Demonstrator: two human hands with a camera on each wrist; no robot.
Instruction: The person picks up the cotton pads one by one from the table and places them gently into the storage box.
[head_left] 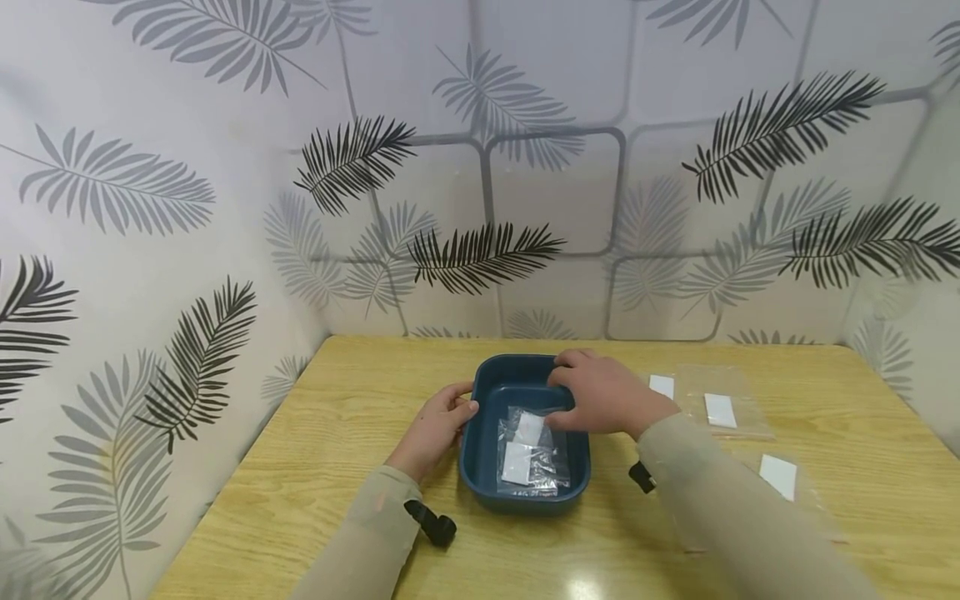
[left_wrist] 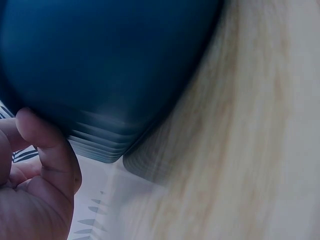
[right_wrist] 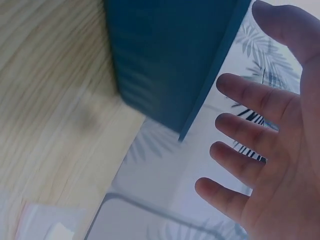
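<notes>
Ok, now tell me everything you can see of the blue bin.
The blue bin is dark, open-topped and roughly rectangular with rounded corners; it looks like smooth plastic. It stands upright on the wood-grained table. Clear plastic packaging with white pieces lies inside on its floor. The left hand holds its left rim. The right hand is over its right side, fingers spread, apart from it in the right wrist view.

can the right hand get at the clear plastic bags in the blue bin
Probably yes: the right hand is open and empty over the right side of the blue bin, whose uncovered top leaves the way to the clear plastic bags free.
</notes>
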